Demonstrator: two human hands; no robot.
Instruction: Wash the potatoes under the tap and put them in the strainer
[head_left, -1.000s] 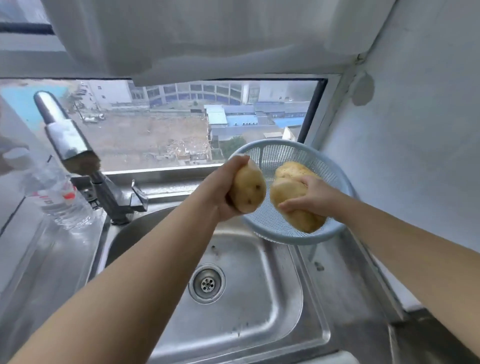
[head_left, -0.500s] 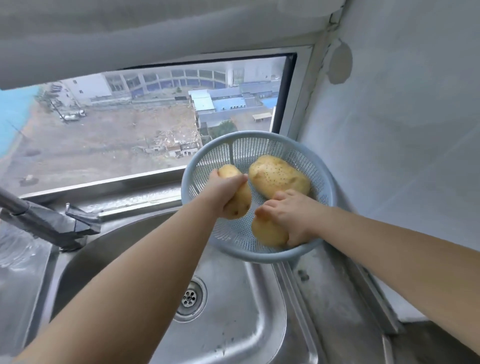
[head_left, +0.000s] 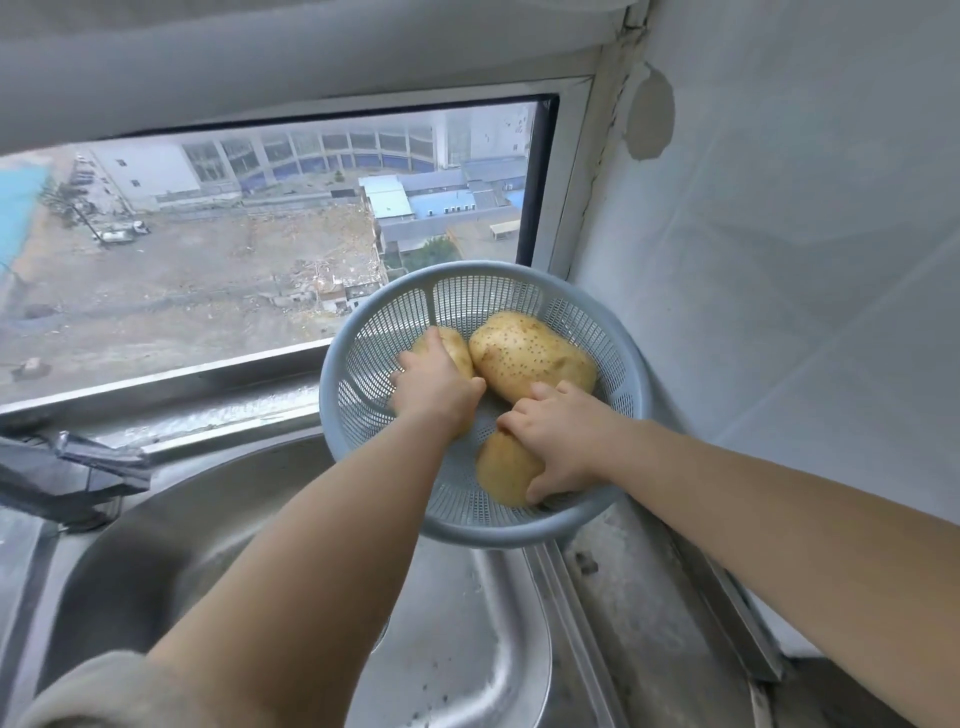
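A pale blue plastic strainer (head_left: 631, 358) sits at the sink's back right corner, by the wall. Three potatoes are inside it. The large speckled potato (head_left: 530, 356) lies free at the back. My left hand (head_left: 436, 387) is down in the strainer, shut on a smaller potato (head_left: 460, 345) at the left. My right hand (head_left: 563, 434) grips the front potato (head_left: 501, 470), pressing it against the strainer's near wall. The tap (head_left: 62, 470) is at the left edge, and no water is visible.
The steel sink basin (head_left: 467, 649) lies below my arms. A wet steel ledge (head_left: 623, 597) runs along the right beside the grey wall. A window with its sill (head_left: 208, 374) is right behind the sink.
Both hands have moved from above the sink into the strainer and lowered their potatoes to its bottom. The view has swung right, so the tap now sits at the left edge.
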